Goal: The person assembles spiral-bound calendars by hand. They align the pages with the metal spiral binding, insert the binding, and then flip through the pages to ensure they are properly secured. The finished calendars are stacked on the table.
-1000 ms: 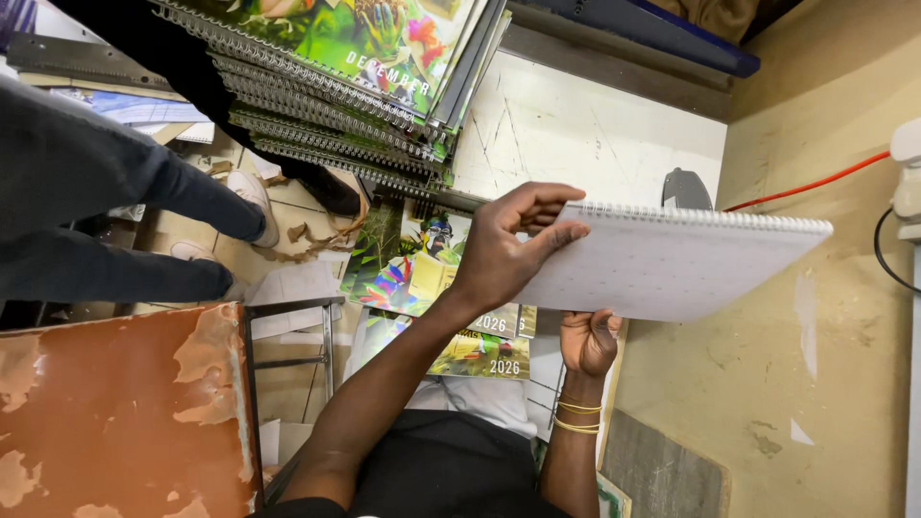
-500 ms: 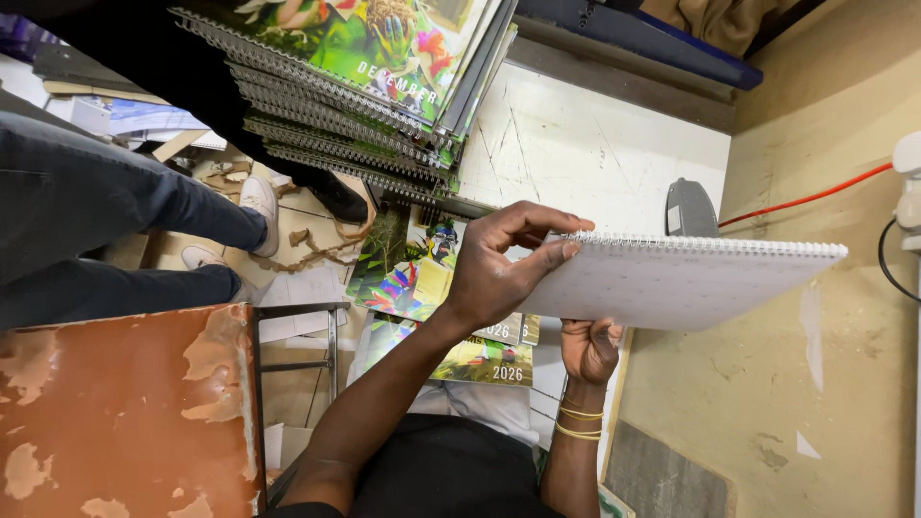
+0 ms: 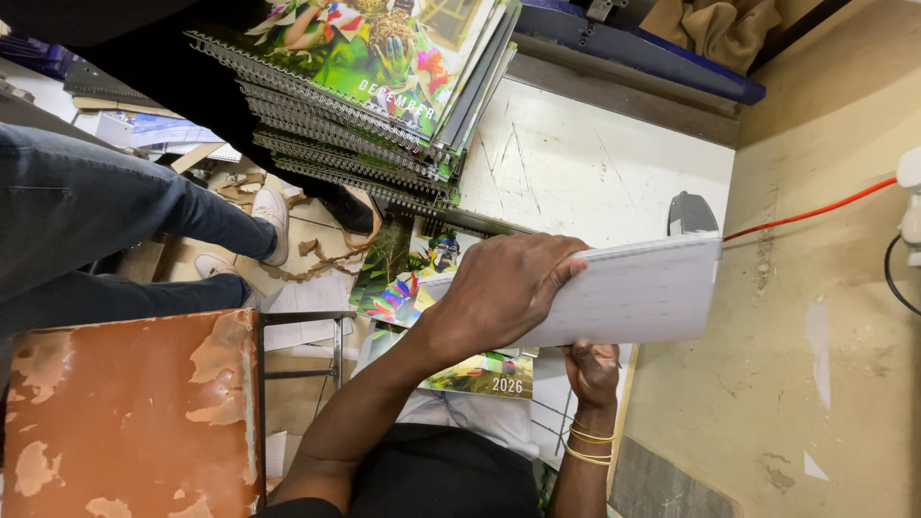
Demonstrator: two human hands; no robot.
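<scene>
Both my hands hold a white spiral-bound calendar [image 3: 643, 293] with a printed grid, level above my lap. My left hand [image 3: 499, 288] lies spread on top of its left part, fingers over the far edge. Beneath the calendar, my right hand [image 3: 592, 369], with gold bangles at the wrist, supports it from below. Under the white calendar lie colourful picture calendars [image 3: 403, 278], one showing at my lap [image 3: 484, 374]. A tall stack of spiral-bound calendars [image 3: 365, 105] with a green picture cover stands on the scratched white table [image 3: 585, 163] beyond.
Another person's legs in blue jeans [image 3: 106, 230] with white shoes [image 3: 273, 216] stand at the left among paper scraps. A worn rust-orange stool top [image 3: 125, 422] is at the lower left. A red cable [image 3: 815, 211] runs along the beige wall [image 3: 815, 384] on the right.
The white calendar has come left and a little lower, toward me. My left hand now lies flatter across it; the right hand stays underneath.
</scene>
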